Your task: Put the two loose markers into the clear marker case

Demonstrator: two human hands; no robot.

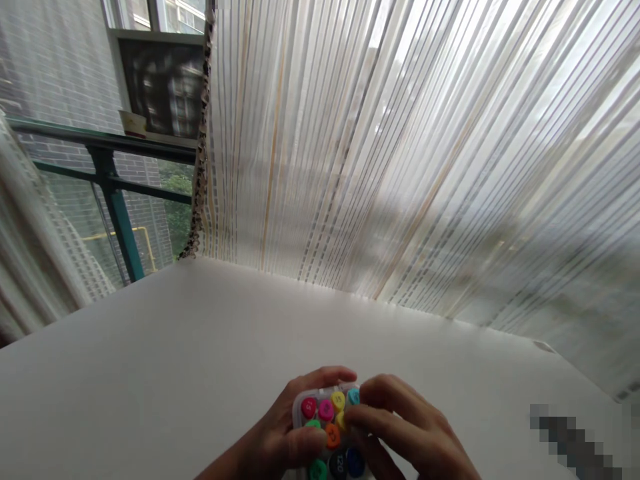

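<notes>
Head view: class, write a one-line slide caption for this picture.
Both hands, left hand and right hand, grip a clear box of coloured markers above a white table by a striped curtain.

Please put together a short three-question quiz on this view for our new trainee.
1. True or false: both hands touch the marker box.
2. Which hand has its fingertips on the marker caps? A) the left hand B) the right hand C) neither
3. Fill in: behind the white table hangs a striped, sheer ____.

Key:
1. True. The left hand wraps the box from the left side and the right hand lies over it from the right.
2. B. Its fingers rest over the yellow cap and the caps beside it.
3. Curtain.
</notes>
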